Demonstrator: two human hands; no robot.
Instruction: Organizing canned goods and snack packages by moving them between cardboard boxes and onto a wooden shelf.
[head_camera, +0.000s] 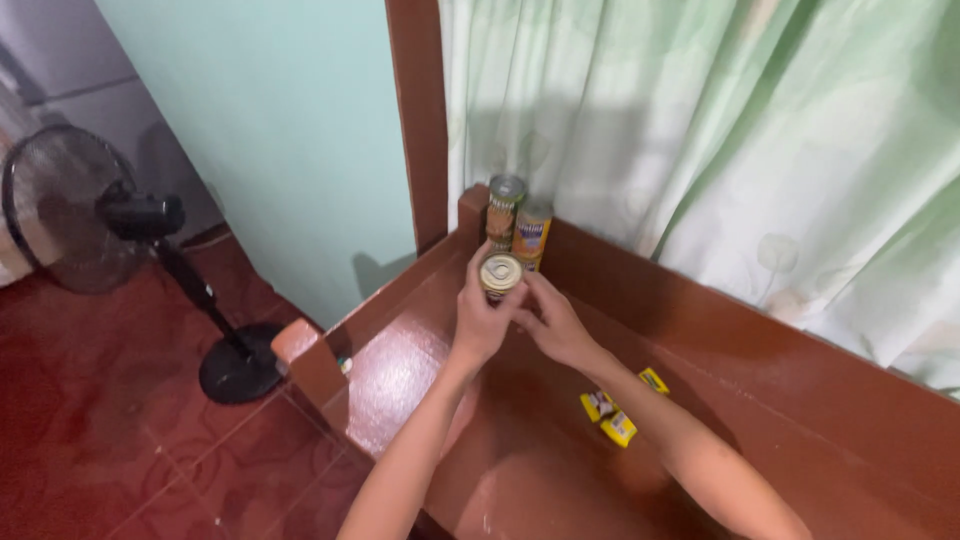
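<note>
Right now my left hand (480, 320) is wrapped around a small round tin can with a silver lid (500, 272), near the middle of the frame, while my right hand (556, 325) touches its side with curled fingers. Just above it, two taller orange-labelled tin cans (520, 228) stand in the corner of the glossy reddish-brown wooden ledge (800, 400). Lower right lie small yellow packets (612, 415). A black pedestal fan (110, 230) stands at the left.

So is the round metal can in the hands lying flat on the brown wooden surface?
No, the round metal can is held up between the left hand and right hand, above the brown wooden surface.
</note>
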